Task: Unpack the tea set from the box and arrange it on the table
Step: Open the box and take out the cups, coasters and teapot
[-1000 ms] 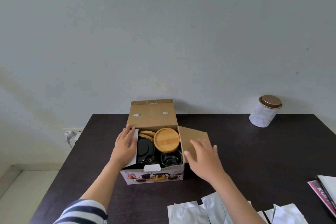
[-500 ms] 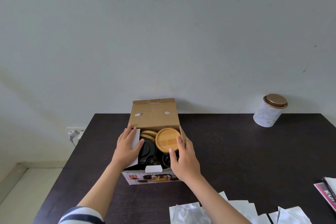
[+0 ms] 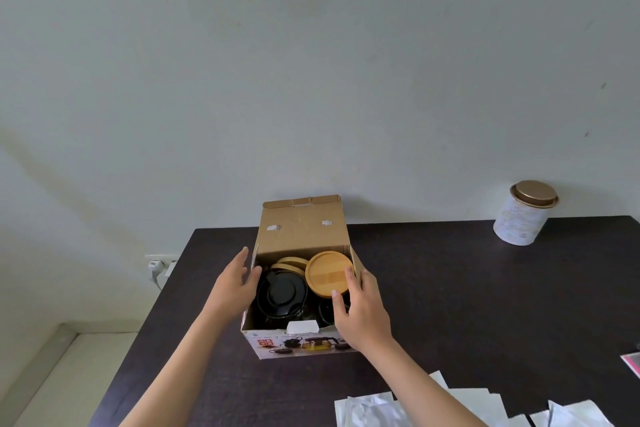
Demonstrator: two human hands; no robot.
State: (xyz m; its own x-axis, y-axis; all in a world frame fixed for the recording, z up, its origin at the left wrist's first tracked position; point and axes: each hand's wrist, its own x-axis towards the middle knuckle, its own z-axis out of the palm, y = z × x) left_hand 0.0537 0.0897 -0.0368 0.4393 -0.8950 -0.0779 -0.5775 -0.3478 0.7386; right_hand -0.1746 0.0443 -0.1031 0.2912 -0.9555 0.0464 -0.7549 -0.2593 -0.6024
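Nearest you, foil packets (image 3: pixel 422 407) lie on the table (image 3: pixel 467 288), on your side of the box (image 3: pixel 301 345) and to its right. The box stands open, lid flap upright at its far side, the tea set not yet out.

Your right hand (image 3: pixel 360 312) reaches in over the box's right wall; thumb and fingers are curled round the edge of the bamboo lid (image 3: pixel 327 273), at the box's far right. Your left hand (image 3: pixel 233 282) rests against the box's left wall, fingers straight, holding nothing. A black round piece (image 3: pixel 282 295) lies inside at the left.

Step in hand: taking out the first piece. Next, lift the lid straight up, clear of the walls.

Half a second ago the left hand pressed a white flap; that flap is now out of sight. A tin (image 3: pixel 524 215) stands well right of the box.
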